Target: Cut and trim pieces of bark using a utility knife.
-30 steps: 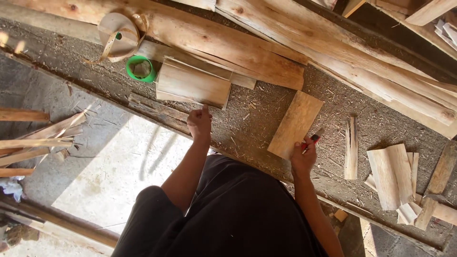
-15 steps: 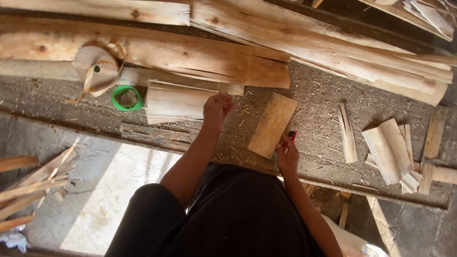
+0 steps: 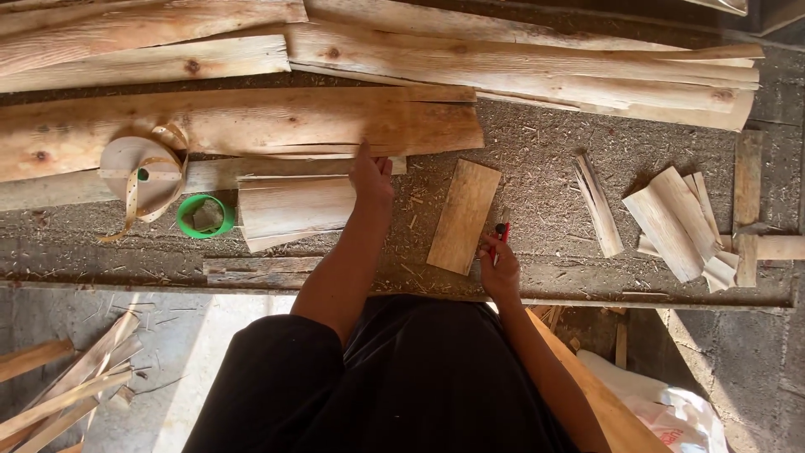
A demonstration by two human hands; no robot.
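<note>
Left hand: your left hand (image 3: 371, 178) reaches forward with the fingers stretched out, and the fingertips touch the near edge of the long plank (image 3: 251, 126); it grips nothing.
Right hand: your right hand (image 3: 498, 267) is closed around a red pencil (image 3: 502, 236), and the tip of it points away from you, just beside the small board.
Small board: the small board (image 3: 464, 216), a flat rectangle, lies on the worktop (image 3: 537, 180) between your two hands, a little tilted; its right lower edge is close to the pencil.
Short wide board: the short wide board (image 3: 295, 210) lies to the left of your left forearm, partly under the long plank.
Green ring: a green ring (image 3: 205, 216) lies just beside the left end of the short wide board.
Tape measure: a yellowish tape measure (image 3: 144, 186) is draped over a round wooden disc (image 3: 130, 164), next to the green ring.
Offcuts: a small heap of offcuts (image 3: 675, 222) lies on the right, well apart from your hands.
Surface: sawdust and chips cover the worktop.
</note>
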